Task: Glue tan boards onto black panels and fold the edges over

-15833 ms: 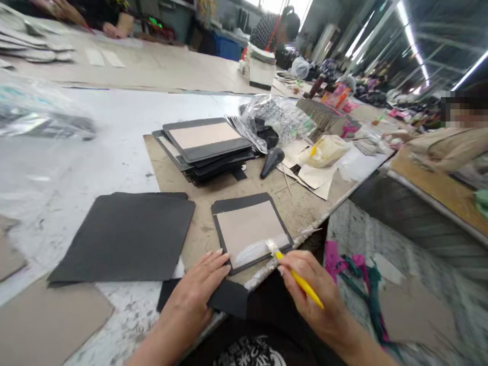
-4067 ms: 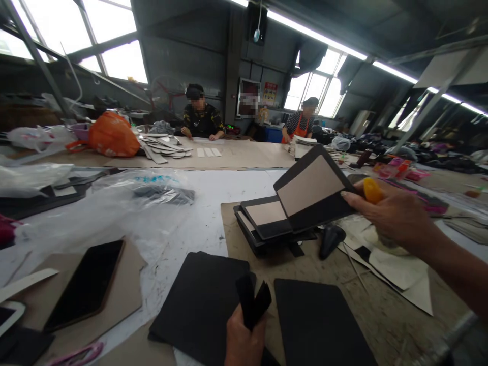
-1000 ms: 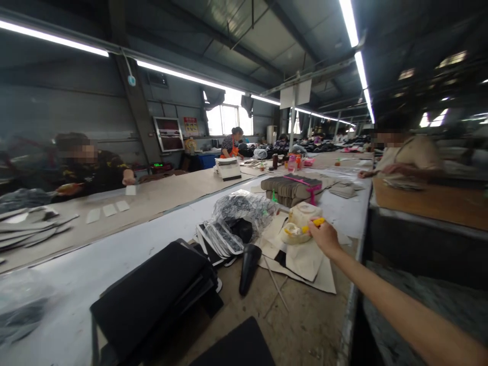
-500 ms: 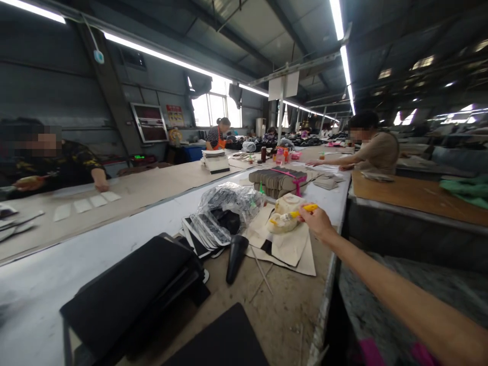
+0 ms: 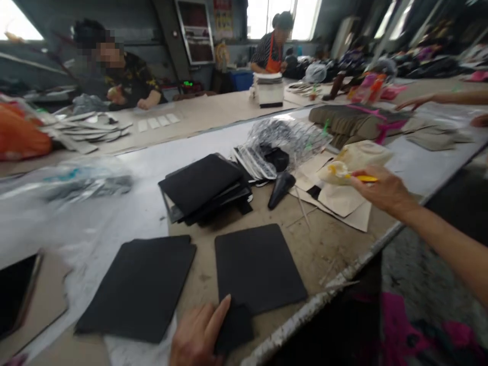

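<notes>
The worktable (image 5: 152,213) is partly covered by a brown board (image 5: 335,251). Black panels are stacked in a pile (image 5: 206,185) well to the left of the right hand (image 5: 387,193); black sheets (image 5: 137,287) are laid beyond and left of the left hand (image 5: 196,330). A single black panel (image 5: 263,269) is set flat between the hands — its left edge just beside the left index finger. The cream tub (image 5: 368,152) is placed right beyond the right hand, in which a yellow-handled brush (image 5: 365,178) is pinched, bristles held at the tub. A small black piece (image 5: 236,328) is touched by the left hand — whether gripped cannot be told.
</notes>
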Action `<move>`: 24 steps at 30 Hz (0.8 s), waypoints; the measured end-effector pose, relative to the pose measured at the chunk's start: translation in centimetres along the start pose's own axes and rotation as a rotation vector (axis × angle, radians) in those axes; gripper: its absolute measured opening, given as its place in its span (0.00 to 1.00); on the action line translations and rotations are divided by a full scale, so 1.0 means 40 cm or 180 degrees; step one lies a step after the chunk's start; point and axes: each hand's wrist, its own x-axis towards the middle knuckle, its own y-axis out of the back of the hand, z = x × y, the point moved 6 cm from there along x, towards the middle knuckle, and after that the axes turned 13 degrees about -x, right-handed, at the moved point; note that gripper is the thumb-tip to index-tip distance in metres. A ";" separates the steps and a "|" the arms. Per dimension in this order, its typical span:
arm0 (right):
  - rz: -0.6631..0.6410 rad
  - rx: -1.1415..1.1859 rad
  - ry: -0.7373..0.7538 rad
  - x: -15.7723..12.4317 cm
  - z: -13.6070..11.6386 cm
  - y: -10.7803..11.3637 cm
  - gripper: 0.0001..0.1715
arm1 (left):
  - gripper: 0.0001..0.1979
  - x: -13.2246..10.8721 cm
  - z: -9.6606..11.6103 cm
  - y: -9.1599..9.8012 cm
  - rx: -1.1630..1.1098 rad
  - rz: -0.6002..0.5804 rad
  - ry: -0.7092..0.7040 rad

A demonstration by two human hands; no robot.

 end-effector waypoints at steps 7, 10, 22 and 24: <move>0.0115 0.0009 -0.0624 -0.123 -0.007 0.085 0.12 | 0.19 0.017 0.008 0.001 0.0001 0.0043 0.0054; -0.0250 0.0691 -0.0790 -0.204 -0.130 0.085 0.15 | 0.17 0.023 0.014 0.008 -0.0002 0.0141 0.0024; -0.1029 0.1821 0.0234 -0.333 -0.574 -0.037 0.17 | 0.16 -0.022 0.069 0.084 0.0167 -0.0641 0.0665; -0.0957 0.1633 0.0356 -0.334 -0.589 -0.047 0.16 | 0.15 -0.021 0.075 0.084 0.0137 -0.0579 0.0551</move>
